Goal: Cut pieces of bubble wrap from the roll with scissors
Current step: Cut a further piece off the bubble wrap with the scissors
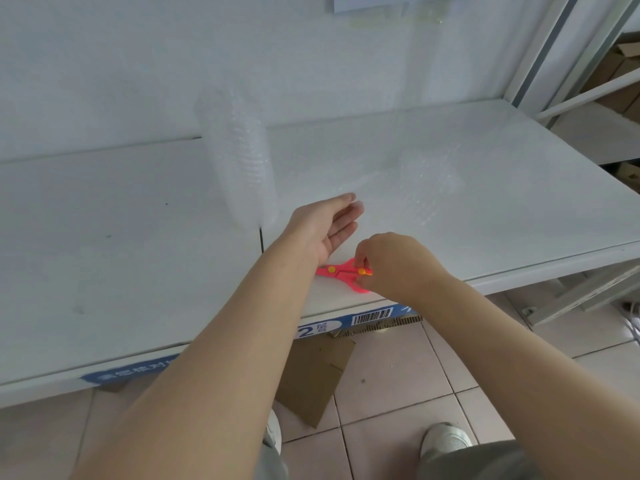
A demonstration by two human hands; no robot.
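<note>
Scissors [346,273], pink w/ orange dots, lie near tabletop [138,237] front edge; right hand [398,263] fingers pinched on handles. Left hand [323,225] just beyond scissors, fingers straight, together, holding nothing, palm edge on bubble wrap sheet [398,174]. Bubble wrap roll [239,157] lies left of that hand, farther back.
</note>
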